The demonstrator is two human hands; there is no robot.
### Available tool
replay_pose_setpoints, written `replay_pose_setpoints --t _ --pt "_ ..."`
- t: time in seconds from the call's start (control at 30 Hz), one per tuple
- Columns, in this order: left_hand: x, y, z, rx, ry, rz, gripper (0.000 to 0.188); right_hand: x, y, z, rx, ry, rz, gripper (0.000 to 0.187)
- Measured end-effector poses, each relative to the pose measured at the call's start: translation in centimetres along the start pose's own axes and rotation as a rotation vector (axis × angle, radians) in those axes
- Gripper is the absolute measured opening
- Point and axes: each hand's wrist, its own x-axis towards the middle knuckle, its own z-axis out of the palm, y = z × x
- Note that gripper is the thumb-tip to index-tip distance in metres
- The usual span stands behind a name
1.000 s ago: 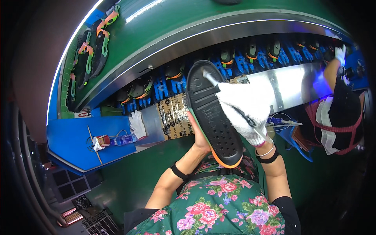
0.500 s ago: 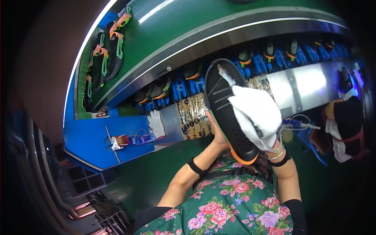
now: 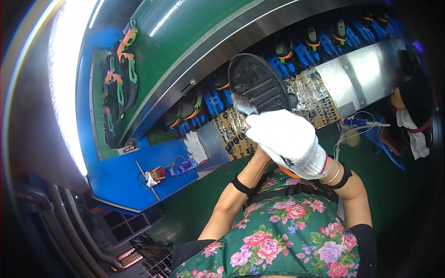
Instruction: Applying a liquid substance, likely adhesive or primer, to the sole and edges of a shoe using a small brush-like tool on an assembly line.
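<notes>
Right hand (image 3: pixel 288 140) curled; left hand (image 3: pixel 263 156) mostly hidden.

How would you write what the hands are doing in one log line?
left hand: partly hidden, holding black shoe sole | right hand: white-gloved, holding brush at its edge | nearby: loose white glove beside plastic bottle

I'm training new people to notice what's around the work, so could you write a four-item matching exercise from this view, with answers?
Things:
1. Right hand
2. Shoe sole
3. Loose glove
4. Bottle

Places, colours or states:
A. Bluish, lying on its side
B. Black, with raised ridges
C. White, unworn, lying beside item 4
D. Gloved, holding a brush

Right pairs: 1-D; 2-B; 3-C; 4-A
</notes>
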Motion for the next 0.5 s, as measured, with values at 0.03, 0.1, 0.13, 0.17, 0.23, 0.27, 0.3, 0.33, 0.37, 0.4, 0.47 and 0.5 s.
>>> replay_pose_setpoints --t 0.03,0.1,0.13,0.17,0.23,0.27,0.3,0.33,0.37,0.4,0.47,0.5 --pt "0.1 -0.1 -0.3 0.005 -0.006 -0.008 0.101 -0.1 0.0 -0.7 0.075 -0.018 0.037 0.032" --pt "0.1 -0.1 -1.0 0.008 -0.012 -0.018 0.102 -0.1 0.3 -1.7 0.217 -0.005 0.127 0.03" --pt "0.2 -0.1 -1.4 0.004 -0.019 -0.021 0.102 -0.3 0.9 -1.7 0.278 0.03 0.183 0.028" --pt "0.4 0.0 -1.4 -0.009 -0.035 -0.026 0.102 -0.5 1.4 -2.2 0.196 0.033 0.13 0.028" --pt "0.7 -0.2 -1.8 -0.043 -0.089 -0.036 0.102 -0.5 0.9 -1.8 0.116 -0.002 0.122 0.029" --pt "1.0 -0.1 -1.9 -0.059 -0.122 -0.049 0.102 -0.6 0.5 -1.5 0.035 -0.034 0.107 0.031" --pt "1.1 -0.1 -1.9 -0.061 -0.13 -0.06 0.102 -1.4 0.7 0.2 0.271 0.039 0.198 0.032" --pt "1.1 -0.1 -2.0 -0.046 -0.112 -0.064 0.102 -1.8 1.2 -0.4 0.024 -0.058 0.004 0.031" --pt "0.8 0.5 -2.2 -0.022 -0.061 -0.067 0.102 -1.8 1.4 -0.7 0.087 -0.09 0.005 0.031" --pt "0.7 0.8 -2.7 0.007 -0.011 -0.072 0.102 -1.7 1.6 -0.9 0.15 -0.122 0.006 0.031" --pt "0.7 0.9 -3.7 0.047 0.056 -0.082 0.102 -1.2 1.7 -1.9 0.252 -0.056 0.108 0.032" --pt "0.8 0.9 -4.2 0.053 0.066 -0.088 0.102 -1.2 1.9 -2.2 0.121 -0.029 0.063 0.029"
